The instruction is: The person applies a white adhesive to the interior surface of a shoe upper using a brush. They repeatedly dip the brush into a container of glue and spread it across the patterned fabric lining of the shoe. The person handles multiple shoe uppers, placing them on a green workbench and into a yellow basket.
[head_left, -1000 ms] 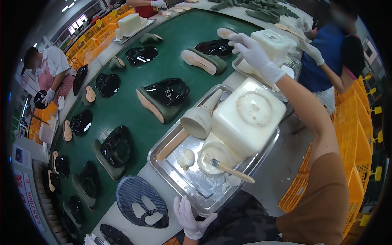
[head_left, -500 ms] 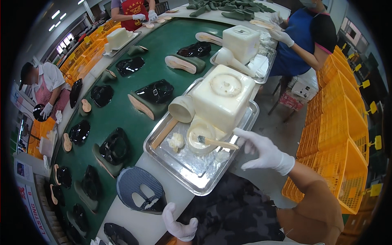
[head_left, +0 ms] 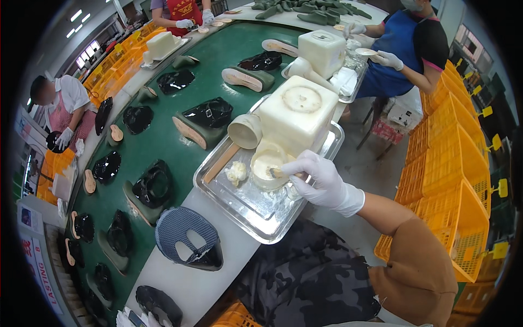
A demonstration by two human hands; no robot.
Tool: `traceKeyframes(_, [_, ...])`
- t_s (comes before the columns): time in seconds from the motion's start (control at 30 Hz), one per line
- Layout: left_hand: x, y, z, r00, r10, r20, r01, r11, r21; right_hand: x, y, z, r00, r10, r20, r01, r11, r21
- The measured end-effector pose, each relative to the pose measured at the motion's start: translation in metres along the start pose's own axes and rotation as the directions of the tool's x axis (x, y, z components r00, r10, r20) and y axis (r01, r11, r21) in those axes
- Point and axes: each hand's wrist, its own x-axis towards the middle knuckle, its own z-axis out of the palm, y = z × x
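My right hand (head_left: 327,185), in a white glove, pinches the handle of a glue brush (head_left: 276,172). The brush's head is down in a small round tub (head_left: 266,162) of whitish paste, and my fingers cover most of its handle. Around the tub on a metal tray (head_left: 261,223) are a cream plastic jug (head_left: 298,114) with a wide spout, a flat wooden stick (head_left: 220,163) and a lump of pale paste (head_left: 236,173). Left of the tray lies a dark textured shoe upper (head_left: 187,238), its underside opening facing up. My left hand does not show.
A green conveyor (head_left: 163,122) carries several black shoe uppers and green lasts with pale insoles. A second jug (head_left: 321,52) stands on another tray beyond mine. Orange crates (head_left: 441,218) line the right side. Co-workers stand at the far right (head_left: 403,60), far end (head_left: 182,16) and left (head_left: 68,109).
My right hand has moved left from beside the tray, taken hold of the brush and tipped it upright in the tub. My left hand has left the view.
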Motion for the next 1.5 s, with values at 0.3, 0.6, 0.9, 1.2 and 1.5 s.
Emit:
traceKeyframes(0.3, [0.045,0.04,-0.026,0.926,-0.244,0.288,0.197,0.963,0.182,0.013,0.015,0.017,0.991,0.031,0.128,-0.015,0.992,-0.128])
traceKeyframes(0.6, [0.026,0.047,-0.057,0.966,-0.157,0.206,0.091,0.95,0.299,0.025,0.002,-0.004,0.979,-0.14,0.145,0.166,0.968,-0.188])
traceKeyframes(0.9, [0.068,0.111,-0.117,0.896,0.241,-0.372,-0.139,0.95,0.28,0.019,0.012,0.009,0.978,-0.147,0.151,0.148,0.989,0.004])
traceKeyframes(1.2, [0.071,0.116,-0.085,0.96,-0.168,-0.225,-0.133,0.431,-0.892,0.017,0.012,0.001,0.965,-0.045,0.257,0.019,0.995,0.101])
traceKeyframes(1.5, [0.073,0.265,-0.012,0.676,0.427,0.601,0.678,-0.68,-0.28,0.019,0.029,0.011,0.976,-0.033,0.216,0.001,0.989,0.147])
